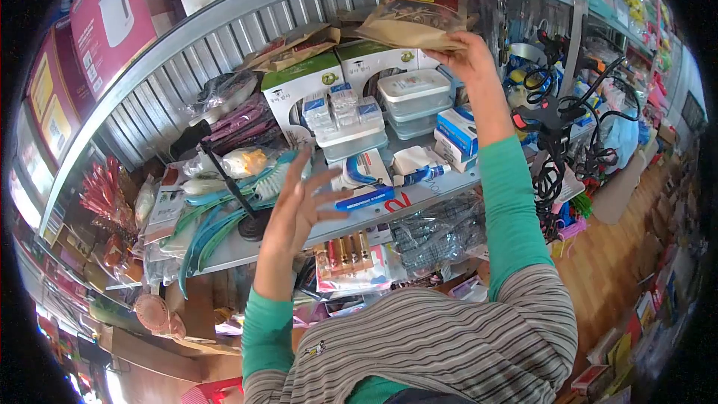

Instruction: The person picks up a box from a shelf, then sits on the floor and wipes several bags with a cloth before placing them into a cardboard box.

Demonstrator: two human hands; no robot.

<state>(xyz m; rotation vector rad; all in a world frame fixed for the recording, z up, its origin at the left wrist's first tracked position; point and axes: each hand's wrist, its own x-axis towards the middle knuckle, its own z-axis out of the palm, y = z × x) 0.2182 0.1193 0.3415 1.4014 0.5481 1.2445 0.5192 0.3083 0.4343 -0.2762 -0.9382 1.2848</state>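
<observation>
My right hand (465, 51) is raised high and grips a brown paper packet (416, 16) by its lower edge, holding it up near the top of the metal shelf (419, 193). The packet rests over white and green boxes (366, 60) standing on that shelf. My left hand (297, 202) is lifted in front of the shelf with its fingers spread and nothing in it. It hovers close to clear plastic containers (345, 121) and a blue-and-white packaged item (364, 172). Both forearms wear green sleeves.
Teal brushes (213, 224) and bagged goods lie on the shelf's left part. More brown packets (295, 45) lean behind the boxes. Black cables and clamps (557, 131) hang at the right. Red appliance boxes (105, 15) sit on top. Packaged goods crowd the lower shelf.
</observation>
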